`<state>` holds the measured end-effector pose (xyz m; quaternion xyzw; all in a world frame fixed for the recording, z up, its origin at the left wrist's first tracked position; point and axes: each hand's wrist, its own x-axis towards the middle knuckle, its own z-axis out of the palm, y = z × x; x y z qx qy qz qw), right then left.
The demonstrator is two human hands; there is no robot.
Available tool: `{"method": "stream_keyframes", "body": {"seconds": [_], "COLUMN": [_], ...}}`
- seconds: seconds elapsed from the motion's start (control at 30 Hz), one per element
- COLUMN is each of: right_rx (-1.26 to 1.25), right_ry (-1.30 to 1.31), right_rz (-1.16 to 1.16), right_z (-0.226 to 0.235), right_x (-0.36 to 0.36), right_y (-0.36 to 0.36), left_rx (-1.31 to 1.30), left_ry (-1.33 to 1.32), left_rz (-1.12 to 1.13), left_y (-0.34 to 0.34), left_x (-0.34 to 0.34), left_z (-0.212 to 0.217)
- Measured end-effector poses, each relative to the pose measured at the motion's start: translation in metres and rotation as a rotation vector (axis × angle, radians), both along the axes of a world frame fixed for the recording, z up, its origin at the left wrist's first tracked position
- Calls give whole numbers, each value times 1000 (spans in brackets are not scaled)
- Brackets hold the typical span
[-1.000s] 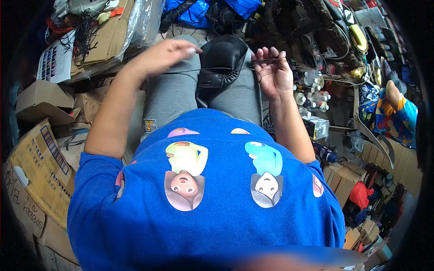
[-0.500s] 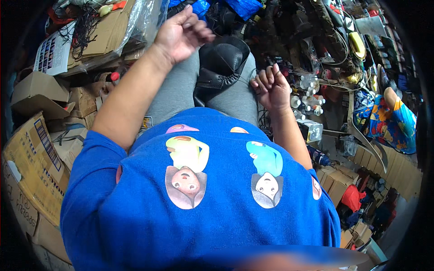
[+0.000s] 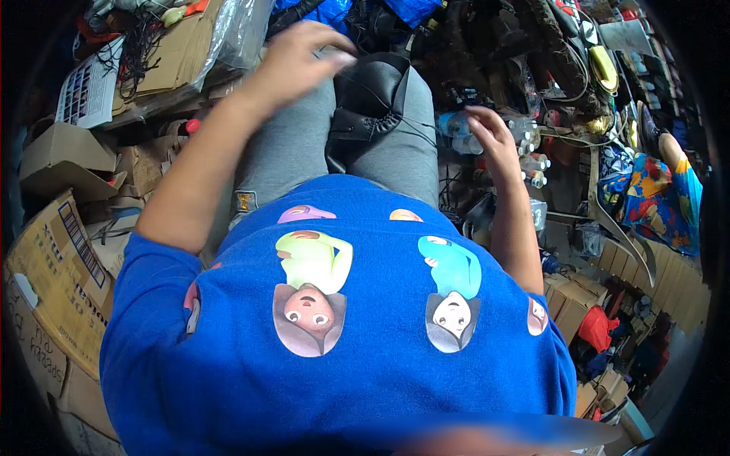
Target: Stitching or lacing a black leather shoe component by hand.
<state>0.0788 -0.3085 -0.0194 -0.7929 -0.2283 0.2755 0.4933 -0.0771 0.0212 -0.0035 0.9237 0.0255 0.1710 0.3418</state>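
Propping the black leather piece [image 3: 371, 87] on the lap [image 3: 293, 148] probably frees both hands. Left hand [image 3: 300, 64], right hand [image 3: 499, 137]: fingers bent, can't tell if pinching anything.

The left grip [image 3: 304, 62] curves inward, slightly blurred, with the right grip [image 3: 497, 138] loosely bent, well apart.

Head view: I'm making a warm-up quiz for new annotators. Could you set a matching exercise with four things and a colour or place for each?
Column one
1. Trousers
2. Bottles
3. Leathery piece
4. Shirt

Column two
A. Black
B. Blue
C. Grey
D. Beside the right hand

Right pairs: 1-C, 2-D, 3-A, 4-B
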Motion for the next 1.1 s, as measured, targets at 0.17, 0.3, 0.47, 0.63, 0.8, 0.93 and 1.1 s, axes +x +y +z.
{"method": "stream_keyframes", "body": {"seconds": [0.17,0.3,0.47,0.63,0.8,0.93,1.1], "right_rx": [-323,-311,-170,93,-50,-140,-208], "right_ry": [-243,-211,-162,183,-219,-315,-384], "right_rz": [549,597,464,232,305,370,399], "right_z": [44,44,40,62,68,56,53], "right_x": [-26,-32,-44,-47,-48,-48,-44], "right_y": [82,82,62,33,51,60,68], "left_rx": [-167,-227,-293,-281,-255,-183,-386], "left_ry": [119,143,155,210,408,387,506], "left_rz": [-169,-176,-199,-208,-439,-449,-562], "left_y": [-59,-65,-67,-56,-34,-35,-29], "left_x": [44,46,48,50,64,73,72], "left_z": [-31,-43,-46,-36,-6,-1,1]}}
